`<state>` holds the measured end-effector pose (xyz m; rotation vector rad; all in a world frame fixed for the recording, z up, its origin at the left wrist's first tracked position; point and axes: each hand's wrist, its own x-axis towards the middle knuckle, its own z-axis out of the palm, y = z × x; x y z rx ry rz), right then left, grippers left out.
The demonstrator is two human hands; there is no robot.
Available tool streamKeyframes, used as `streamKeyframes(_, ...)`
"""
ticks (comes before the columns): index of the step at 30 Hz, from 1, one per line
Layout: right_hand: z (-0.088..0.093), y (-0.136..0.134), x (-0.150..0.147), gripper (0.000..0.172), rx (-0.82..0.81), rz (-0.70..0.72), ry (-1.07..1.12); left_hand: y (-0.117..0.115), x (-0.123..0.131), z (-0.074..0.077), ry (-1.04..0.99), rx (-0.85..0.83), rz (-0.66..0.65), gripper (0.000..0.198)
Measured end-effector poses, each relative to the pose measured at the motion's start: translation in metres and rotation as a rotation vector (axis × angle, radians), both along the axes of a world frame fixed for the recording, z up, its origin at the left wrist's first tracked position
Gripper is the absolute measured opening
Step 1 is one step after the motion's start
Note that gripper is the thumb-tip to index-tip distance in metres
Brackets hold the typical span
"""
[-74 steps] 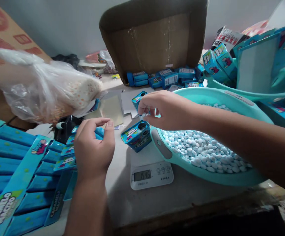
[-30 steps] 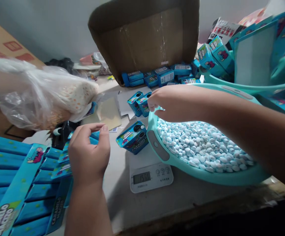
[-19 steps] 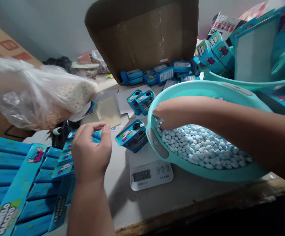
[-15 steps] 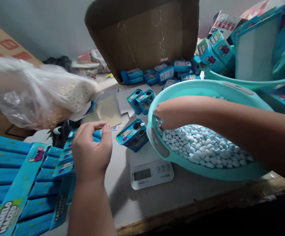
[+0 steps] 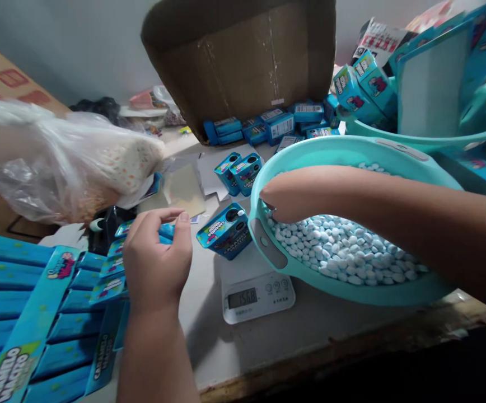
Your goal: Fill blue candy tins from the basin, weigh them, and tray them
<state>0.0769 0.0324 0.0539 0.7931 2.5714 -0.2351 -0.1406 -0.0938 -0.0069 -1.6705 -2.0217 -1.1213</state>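
1. Pale-blue candies [image 5: 344,252]: heaped in turquoise basin [image 5: 377,295]; right hand [image 5: 285,196] in among them, fingers hidden, grip cannot be told.
2. Left hand [image 5: 159,254]: loosely curled; contents cannot be told.
3. Blue box [image 5: 223,238] on scale [image 5: 263,305]; pale piece at its opening.

The one view comes from a camera worn on the person's head, facing forward and steeply down over the table [image 5: 263,350]. It sits near, so the left hand [image 5: 158,249] and right hand [image 5: 285,196] loom large at mid-picture. The table's front edge slants along the bottom; an upright cardboard box [image 5: 243,61] reaches the top at the far side.
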Motion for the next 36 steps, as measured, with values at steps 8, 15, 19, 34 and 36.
streamKeyframes(8, 0.012, -0.001, 0.005, 0.019, 0.190, -0.026, 0.136, -0.001, 0.001, 0.002, -0.011, -0.033, 0.003, 0.017)
streamKeyframes(15, 0.021, -0.011, 0.002, 0.038, 0.107, 0.149, 0.555, -0.001, -0.001, -0.001, -0.040, -0.065, 0.019, 0.017)
streamKeyframes(19, 0.018, -0.016, 0.000, 0.032, 0.072, 0.250, 0.534, -0.002, 0.000, 0.000, -0.026, -0.063, 0.003, 0.016)
streamKeyframes(34, 0.033, -0.007, 0.006, 0.016, 0.258, 0.188, 0.602, 0.001, -0.002, 0.000, 0.015, -0.005, -0.008, 0.017)
streamKeyframes(36, 0.040, -0.005, 0.012, 0.015, 0.333, 0.140, 0.699, 0.001, -0.002, 0.000, 0.011, 0.001, -0.013, 0.018)
